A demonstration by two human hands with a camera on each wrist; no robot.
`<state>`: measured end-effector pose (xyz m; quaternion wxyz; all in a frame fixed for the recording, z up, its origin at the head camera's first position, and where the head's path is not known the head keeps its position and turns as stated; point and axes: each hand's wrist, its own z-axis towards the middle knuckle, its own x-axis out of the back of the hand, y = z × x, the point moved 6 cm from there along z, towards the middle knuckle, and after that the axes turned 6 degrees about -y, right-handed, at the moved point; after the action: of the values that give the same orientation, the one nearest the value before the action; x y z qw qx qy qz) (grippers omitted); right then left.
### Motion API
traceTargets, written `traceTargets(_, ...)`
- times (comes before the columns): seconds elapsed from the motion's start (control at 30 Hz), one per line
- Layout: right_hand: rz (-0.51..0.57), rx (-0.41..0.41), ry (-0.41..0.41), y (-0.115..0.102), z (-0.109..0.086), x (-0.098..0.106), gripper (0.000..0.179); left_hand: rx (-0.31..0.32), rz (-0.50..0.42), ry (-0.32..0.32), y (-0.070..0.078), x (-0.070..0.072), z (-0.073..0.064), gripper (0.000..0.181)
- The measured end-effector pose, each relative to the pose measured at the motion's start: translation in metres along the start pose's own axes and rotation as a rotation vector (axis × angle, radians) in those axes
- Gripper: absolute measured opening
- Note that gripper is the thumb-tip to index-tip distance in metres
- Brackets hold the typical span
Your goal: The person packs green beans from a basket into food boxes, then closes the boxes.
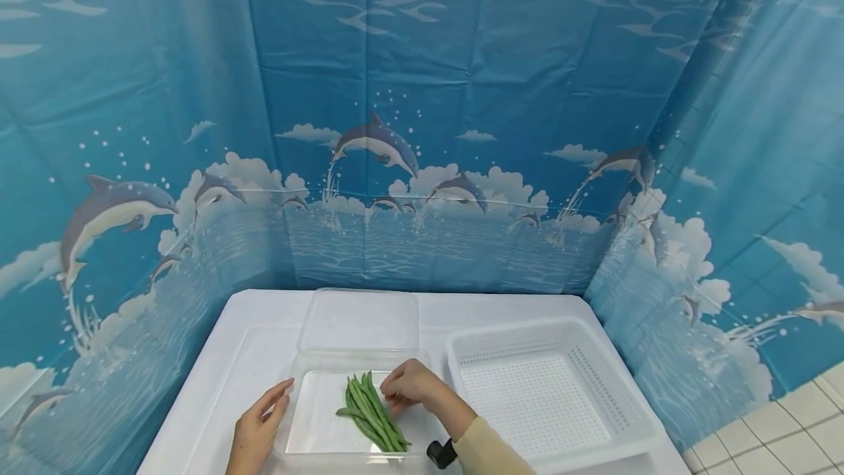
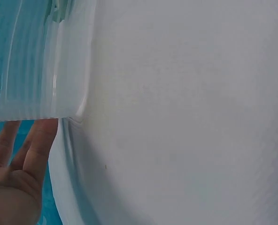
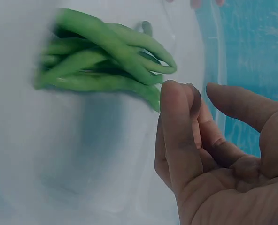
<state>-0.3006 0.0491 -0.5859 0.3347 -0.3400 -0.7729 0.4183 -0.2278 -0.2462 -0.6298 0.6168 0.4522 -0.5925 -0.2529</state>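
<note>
A pile of green beans (image 1: 371,413) lies in a clear plastic box (image 1: 315,420) on the table. My right hand (image 1: 409,385) is over the box, just right of the beans. In the right wrist view, the fingers of the right hand (image 3: 190,136) are bent loosely and the thumb stands apart, with nothing between them; the beans (image 3: 101,56) are close beyond the fingertips. My left hand (image 1: 257,431) is at the box's left side. Its fingers (image 2: 41,145) reach up to the box wall (image 2: 35,70) in the left wrist view; whether they touch it I cannot tell.
To the right stands a white perforated plastic basket (image 1: 534,394). A clear flat lid or tray (image 1: 359,319) lies behind the box. White cloth covers the table (image 1: 237,343), and a blue dolphin-print curtain (image 1: 422,240) hangs around it.
</note>
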Motion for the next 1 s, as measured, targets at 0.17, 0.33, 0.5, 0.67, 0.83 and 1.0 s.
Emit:
traceTargets(0.17, 0.062, 0.037, 0.024, -0.010, 0.003, 0.021, 0.020, 0.025, -0.024, -0.067, 0.001, 0.003, 0.003, 0.054)
traceTargets(0.33, 0.181, 0.066, 0.120, -0.019, 0.017, 0.052, 0.025, 0.026, -0.108, -0.137, 0.010, 0.022, 0.020, 0.074)
traceTargets(0.5, 0.297, 0.089, 0.271, -0.020, 0.036, 0.082, 0.033, -0.013, -0.099, -0.199, 0.030, 0.043, 0.055, 0.078)
traceTargets(0.67, 0.336, 0.004, 0.300, -0.017, 0.054, 0.088, 0.057, 0.049, -0.109, -0.284, 0.032, 0.048, 0.097, 0.083)
traceTargets(0.83, 0.360, -0.110, 0.245, -0.008, 0.063, 0.083, 0.079, 0.154, -0.153, -0.349, 0.016, 0.035, 0.122, 0.091)
traceTargets(1.0, 0.372, -0.129, 0.209, -0.003, 0.070, 0.080, 0.083, 0.179, -0.223, -0.353, 0.012, 0.021, 0.131, 0.088)
